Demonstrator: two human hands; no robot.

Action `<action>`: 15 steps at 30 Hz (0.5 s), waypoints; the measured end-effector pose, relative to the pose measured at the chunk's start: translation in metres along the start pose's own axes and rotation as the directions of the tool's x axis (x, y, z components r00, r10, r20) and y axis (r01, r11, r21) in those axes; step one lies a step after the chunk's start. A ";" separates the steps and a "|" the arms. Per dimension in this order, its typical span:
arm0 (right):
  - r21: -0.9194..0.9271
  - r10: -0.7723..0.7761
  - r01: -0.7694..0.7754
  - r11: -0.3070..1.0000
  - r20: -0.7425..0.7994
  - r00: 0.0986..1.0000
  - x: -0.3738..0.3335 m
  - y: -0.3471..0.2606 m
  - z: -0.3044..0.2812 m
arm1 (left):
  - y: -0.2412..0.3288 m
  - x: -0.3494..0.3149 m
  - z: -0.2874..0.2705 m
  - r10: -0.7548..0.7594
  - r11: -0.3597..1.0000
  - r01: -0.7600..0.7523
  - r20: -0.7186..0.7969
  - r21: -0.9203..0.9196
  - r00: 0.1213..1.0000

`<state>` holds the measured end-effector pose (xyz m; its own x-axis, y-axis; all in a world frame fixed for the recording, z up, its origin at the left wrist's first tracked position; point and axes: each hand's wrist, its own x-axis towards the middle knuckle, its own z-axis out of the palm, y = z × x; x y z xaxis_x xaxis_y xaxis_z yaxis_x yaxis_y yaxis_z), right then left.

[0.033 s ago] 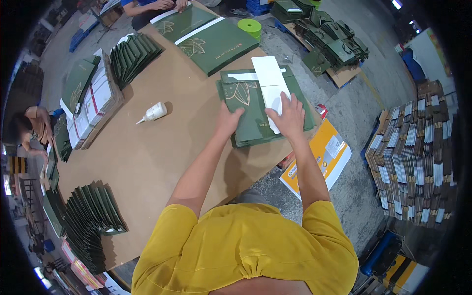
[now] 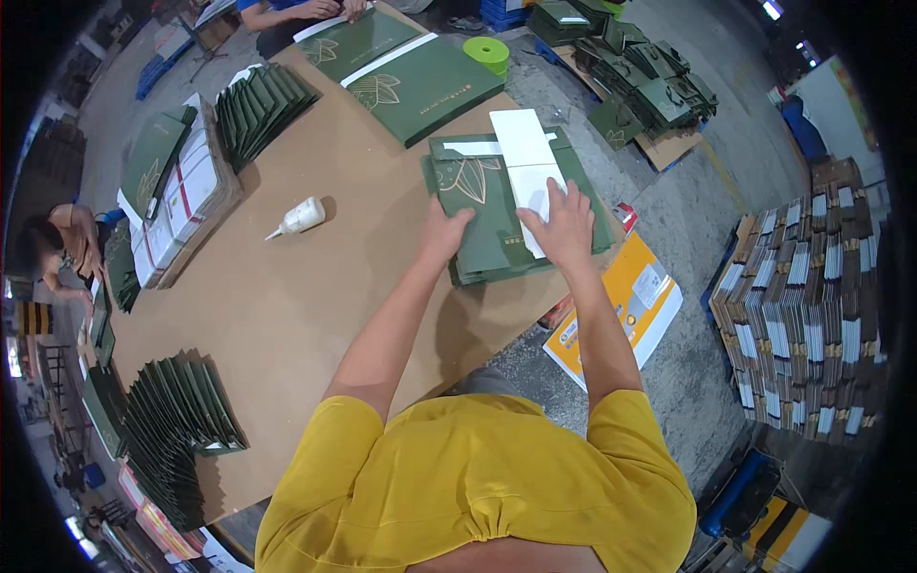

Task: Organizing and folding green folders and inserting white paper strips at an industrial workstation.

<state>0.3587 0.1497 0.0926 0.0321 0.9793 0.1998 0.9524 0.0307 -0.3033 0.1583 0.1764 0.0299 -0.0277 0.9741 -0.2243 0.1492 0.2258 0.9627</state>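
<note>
A pile of flat green paper bags point(image 2: 487, 222) with a gold leaf print lies at the table's right corner. On the top one lies a long white card strip point(image 2: 523, 143), reaching past the pile's far edge. Across the strip's near part rests my right hand point(image 2: 562, 222), fingers spread and pressing flat. My left hand point(image 2: 445, 229) is at the pile's left edge, its thumb apart from the index finger; the other fingers are partly hidden. A white squeeze bottle point(image 2: 303, 216) with a pointed nozzle lies on its side left of my hands.
Large green bags point(image 2: 425, 86) lie at the table's far end, near another person's hands point(image 2: 325, 10). Fanned green bags point(image 2: 181, 420) and white bundles point(image 2: 177, 210) line the left side. A yellow-orange carton point(image 2: 621, 296) and stacked brown cardboard point(image 2: 802, 306) stand right of the table.
</note>
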 end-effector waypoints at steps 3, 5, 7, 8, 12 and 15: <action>-0.081 -0.036 0.033 0.996 -0.030 0.999 0.001 0.000 -0.006 | 0.008 -0.003 0.000 -0.045 0.978 0.066 0.105 -0.196 0.993; -0.109 -0.011 0.011 0.994 0.003 1.000 0.001 -0.002 -0.008 | 0.015 -0.009 0.001 -0.075 0.969 0.104 0.133 -0.224 0.988; -0.160 0.050 -0.025 0.987 0.155 0.987 0.002 -0.004 -0.009 | 0.018 -0.014 0.003 -0.031 0.994 0.043 0.118 -0.101 0.993; -0.163 0.053 -0.028 0.986 0.154 0.987 -0.002 -0.005 -0.008 | 0.003 -0.010 0.008 -0.031 0.994 0.044 0.121 -0.103 0.992; -0.202 0.072 -0.041 0.979 0.149 0.986 -0.031 -0.016 0.002 | -0.043 0.003 0.021 0.026 0.989 -0.020 -0.043 0.149 0.999; -0.116 0.062 -0.052 0.992 0.083 0.995 -0.061 -0.020 0.008 | -0.040 -0.003 0.025 0.004 0.965 0.024 -0.105 0.260 0.994</action>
<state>0.3354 0.0912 0.0791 0.0660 0.9925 0.1028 0.9782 -0.0441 -0.2028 0.1770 0.1644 -0.0120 -0.1309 0.9703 -0.2032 0.4007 0.2392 0.8844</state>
